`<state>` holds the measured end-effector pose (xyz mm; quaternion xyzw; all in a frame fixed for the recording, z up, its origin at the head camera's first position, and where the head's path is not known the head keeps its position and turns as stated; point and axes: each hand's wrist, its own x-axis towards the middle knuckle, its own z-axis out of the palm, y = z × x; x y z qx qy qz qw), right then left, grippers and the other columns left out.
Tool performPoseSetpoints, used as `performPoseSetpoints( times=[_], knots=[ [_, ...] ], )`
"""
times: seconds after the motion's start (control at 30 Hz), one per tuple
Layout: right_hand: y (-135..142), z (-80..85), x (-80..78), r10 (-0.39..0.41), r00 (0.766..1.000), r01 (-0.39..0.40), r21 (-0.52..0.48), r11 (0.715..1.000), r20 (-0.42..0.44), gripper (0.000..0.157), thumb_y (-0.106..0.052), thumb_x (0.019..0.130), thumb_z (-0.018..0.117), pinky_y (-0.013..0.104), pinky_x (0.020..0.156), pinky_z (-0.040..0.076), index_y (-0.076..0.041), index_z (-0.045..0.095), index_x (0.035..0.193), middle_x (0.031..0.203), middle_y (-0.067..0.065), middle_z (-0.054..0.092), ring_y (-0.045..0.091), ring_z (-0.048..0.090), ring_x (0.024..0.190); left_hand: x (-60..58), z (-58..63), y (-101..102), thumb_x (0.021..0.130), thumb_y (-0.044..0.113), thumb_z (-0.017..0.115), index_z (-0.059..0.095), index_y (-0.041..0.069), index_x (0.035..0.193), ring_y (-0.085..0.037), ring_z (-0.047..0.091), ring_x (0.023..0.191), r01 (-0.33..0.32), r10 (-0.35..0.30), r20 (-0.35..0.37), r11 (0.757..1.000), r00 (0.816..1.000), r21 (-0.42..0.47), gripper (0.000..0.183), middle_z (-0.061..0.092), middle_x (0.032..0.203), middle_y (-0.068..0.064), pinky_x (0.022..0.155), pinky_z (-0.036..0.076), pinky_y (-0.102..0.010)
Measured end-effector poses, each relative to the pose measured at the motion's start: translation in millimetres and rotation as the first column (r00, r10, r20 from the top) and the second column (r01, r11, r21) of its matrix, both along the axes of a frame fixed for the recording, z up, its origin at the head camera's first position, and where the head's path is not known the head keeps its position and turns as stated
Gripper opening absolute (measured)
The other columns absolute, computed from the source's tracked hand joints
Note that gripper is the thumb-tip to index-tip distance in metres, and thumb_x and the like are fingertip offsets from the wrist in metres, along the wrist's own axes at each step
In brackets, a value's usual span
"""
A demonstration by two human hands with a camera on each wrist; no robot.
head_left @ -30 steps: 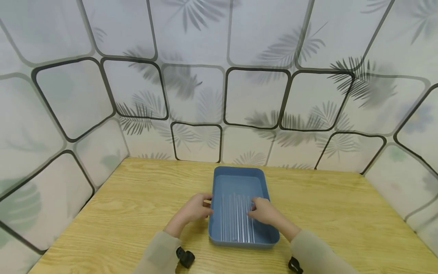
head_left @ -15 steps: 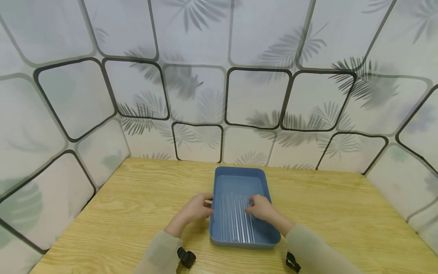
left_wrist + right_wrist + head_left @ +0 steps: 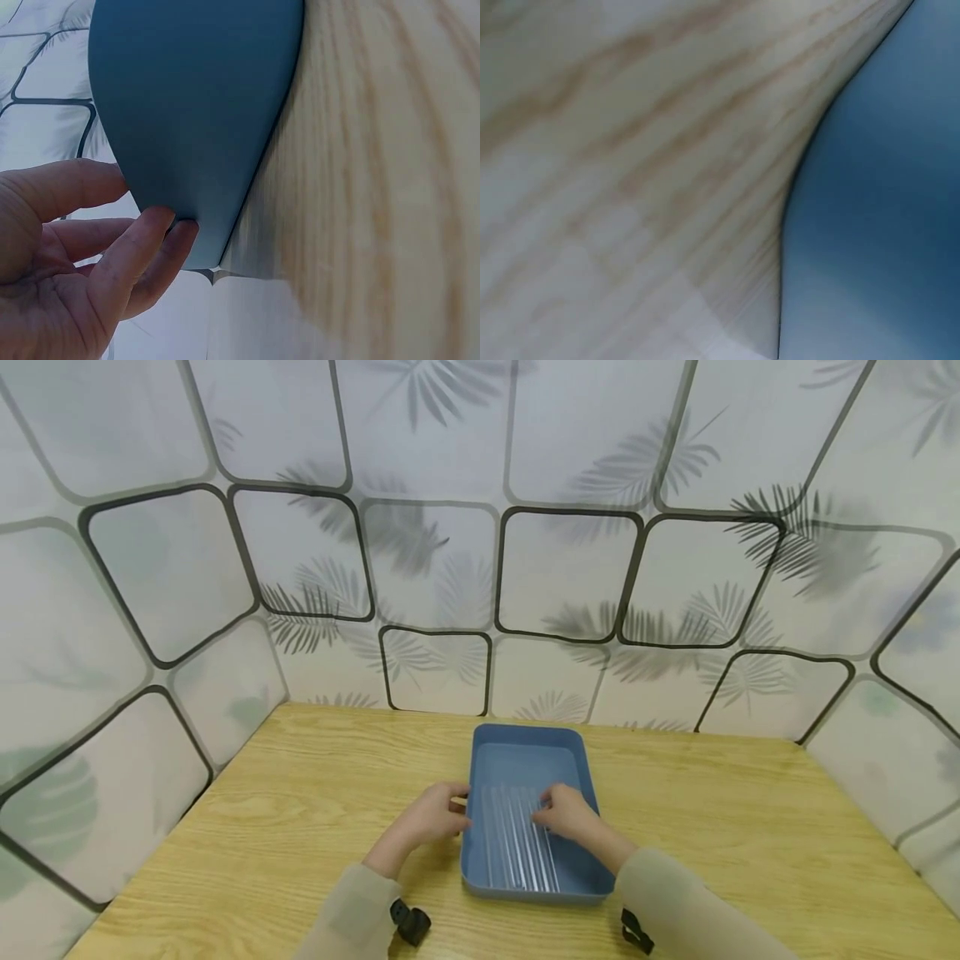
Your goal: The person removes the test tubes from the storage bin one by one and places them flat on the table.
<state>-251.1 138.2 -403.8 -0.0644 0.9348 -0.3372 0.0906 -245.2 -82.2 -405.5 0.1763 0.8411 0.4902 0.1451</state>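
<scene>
In the frame's lower middle, tubes [image 3: 516, 852] lay lengthwise in the tray [image 3: 525, 761], whose wall the left hand [image 3: 435, 814] touched with loosely extended fingers, apparently to steady it, while the right hand [image 3: 572, 816] reached over their upper-right ends, its grip impossible to tell.

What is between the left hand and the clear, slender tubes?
In the head view, the side wall of the blue rectangular tray stands between the left hand and the tubes.

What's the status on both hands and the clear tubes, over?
Left hand against tray's outer left side. Right hand at tubes, grip unclear. Tubes side by side inside tray. No obstruction visible.
</scene>
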Motion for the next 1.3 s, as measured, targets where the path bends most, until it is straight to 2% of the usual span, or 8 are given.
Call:
performPoseSetpoints(
  times=[0.33,0.63,1.0,1.3],
  knots=[
    [-6.7,-1.1,-0.8,-0.027,0.999,0.027,0.001,1.0,0.035,0.033,-0.007,0.077,0.065,0.028,0.052,0.048,0.011,0.054,0.102,0.077,0.009,0.056,0.015,0.056,0.055,4.2,5.0,-0.4,0.078,-0.006,0.058,0.037,-0.013,0.128,-0.035,0.052,0.102,-0.003,0.003,0.006,1.0,1.0,0.017,0.054,0.044,0.123,-0.026,0.066,0.05,-0.035],
    [-6.2,-1.1,0.1,-0.036,0.997,0.039,-0.039,0.998,0.065,0.03,-0.004,0.078,0.064,0.027,0.051,0.049,0.01,0.054,0.102,0.08,0.01,0.055,0.016,0.056,0.059,3.2,4.6,0.2,0.078,-0.006,0.058,0.038,-0.013,0.127,-0.034,0.053,0.101,-0.008,0.008,0.004,1.0,1.0,0.006,0.054,0.045,0.122,-0.026,0.065,0.05,-0.034],
    [-7.0,-1.8,3.1,-0.086,0.99,0.095,-0.08,0.992,0.112,0.027,0.0,0.076,0.063,0.026,0.051,0.05,0.01,0.054,0.099,0.078,0.01,0.052,0.018,0.055,0.064,3.4,4.7,0.1,0.078,-0.006,0.057,0.037,-0.013,0.127,-0.035,0.052,0.101,-0.01,0.01,0.007,1.0,1.0,0.0,0.053,0.044,0.123,-0.027,0.065,0.05,-0.034],
    [-7.3,0.2,6.6,-0.089,0.987,0.103,-0.104,0.989,0.132,0.029,0.002,0.076,0.061,0.027,0.052,0.05,0.01,0.052,0.102,0.079,0.011,0.052,0.019,0.055,0.068,3.5,4.6,0.5,0.079,-0.007,0.057,0.037,-0.013,0.127,-0.035,0.053,0.101,-0.008,0.008,0.007,1.0,1.0,0.002,0.053,0.045,0.122,-0.027,0.064,0.05,-0.034]
  ],
)
